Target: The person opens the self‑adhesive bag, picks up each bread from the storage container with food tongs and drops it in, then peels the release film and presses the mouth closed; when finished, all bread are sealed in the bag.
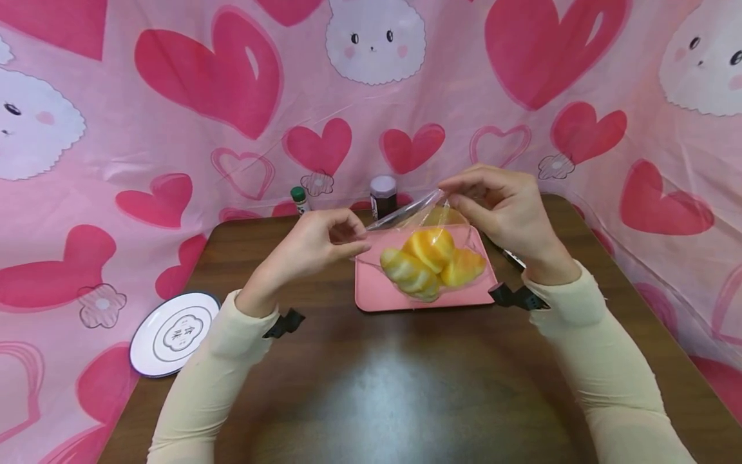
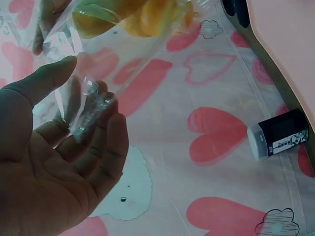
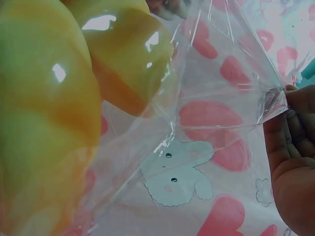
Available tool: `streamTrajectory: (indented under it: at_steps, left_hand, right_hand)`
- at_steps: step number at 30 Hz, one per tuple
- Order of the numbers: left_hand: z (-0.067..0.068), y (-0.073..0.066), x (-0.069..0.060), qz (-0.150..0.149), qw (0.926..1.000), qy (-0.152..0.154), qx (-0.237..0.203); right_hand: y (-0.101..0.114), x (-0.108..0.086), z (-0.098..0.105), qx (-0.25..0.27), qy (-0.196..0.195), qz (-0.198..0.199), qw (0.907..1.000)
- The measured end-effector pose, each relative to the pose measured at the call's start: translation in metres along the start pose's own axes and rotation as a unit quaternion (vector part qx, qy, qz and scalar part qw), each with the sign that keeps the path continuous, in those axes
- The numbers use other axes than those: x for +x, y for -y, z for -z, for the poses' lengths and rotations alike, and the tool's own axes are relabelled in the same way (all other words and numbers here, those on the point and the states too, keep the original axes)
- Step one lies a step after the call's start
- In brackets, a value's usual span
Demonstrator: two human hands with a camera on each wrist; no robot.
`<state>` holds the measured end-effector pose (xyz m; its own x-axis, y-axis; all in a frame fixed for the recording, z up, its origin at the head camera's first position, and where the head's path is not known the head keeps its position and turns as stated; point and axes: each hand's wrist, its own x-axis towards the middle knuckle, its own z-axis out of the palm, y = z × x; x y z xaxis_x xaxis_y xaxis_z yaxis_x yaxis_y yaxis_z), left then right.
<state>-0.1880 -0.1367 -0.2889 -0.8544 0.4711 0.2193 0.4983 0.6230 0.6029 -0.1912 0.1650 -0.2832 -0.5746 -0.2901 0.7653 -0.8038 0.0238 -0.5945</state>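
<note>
A clear plastic bag (image 1: pixel 431 206) with several yellow croissant-like breads (image 1: pixel 430 249) in it lies over a pink tray (image 1: pixel 371 298). At its upper right, the right hand (image 1: pixel 501 206) pinches a gathered corner of the plastic between thumb and fingers. The left hand (image 1: pixel 319 241) holds the bag's left edge, its thumb in front of the film and its curled fingers behind. Between both hands the bag's rim stretches in a slanting line. Up close in the right wrist view, glossy breads (image 3: pixel 44 108) show through the film, and the pinched corner is at the right hand (image 3: pixel 298 152).
A white plate (image 1: pixel 145 341) with a dark rim lies on the left of the brown table (image 1: pixel 394 386). Behind the tray stand a dark jar (image 1: pixel 383 196) with a pale lid and a green-capped bottle (image 1: pixel 299 200). A black-and-white slim object (image 1: pixel 513 259) lies by the right wrist.
</note>
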Motion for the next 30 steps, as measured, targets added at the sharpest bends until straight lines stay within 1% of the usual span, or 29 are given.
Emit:
streamTrajectory:
  at_steps: [5,9,12,16,19,22,26,30]
  left_hand:
    - [-0.001,0.002,0.0,0.001,1.0,-0.004,-0.007]
    - [-0.003,0.003,-0.001,-0.007,0.9999,-0.01,-0.011]
    - [-0.004,0.005,-0.001,-0.019,0.9995,-0.014,-0.021]
    - [-0.005,0.009,-0.003,-0.029,0.9984,-0.019,-0.044]
    - [-0.005,0.012,-0.004,-0.032,0.9981,-0.03,-0.044]
    - [-0.005,0.016,-0.006,-0.033,0.9979,-0.046,-0.033]
    - [-0.005,0.021,-0.007,-0.037,0.9966,-0.068,-0.03]
    - [-0.005,0.025,-0.01,-0.037,0.9933,-0.093,-0.057]
  right_hand:
    - [0.003,0.0,0.002,0.036,-0.027,-0.017,0.9989]
    - [0.003,0.0,0.003,0.053,-0.038,-0.017,0.9977]
    - [0.003,0.0,0.004,0.06,-0.043,-0.014,0.9972]
    - [0.002,-0.001,0.006,0.054,-0.052,-0.012,0.9971]
    - [0.001,-0.002,0.008,0.049,-0.061,-0.01,0.9969]
    - [-0.001,-0.003,0.01,0.059,-0.069,-0.007,0.9959]
    - [-0.004,-0.003,0.014,0.063,-0.068,0.004,0.9957]
    - [-0.008,-0.004,0.017,0.068,-0.062,0.014,0.9957]
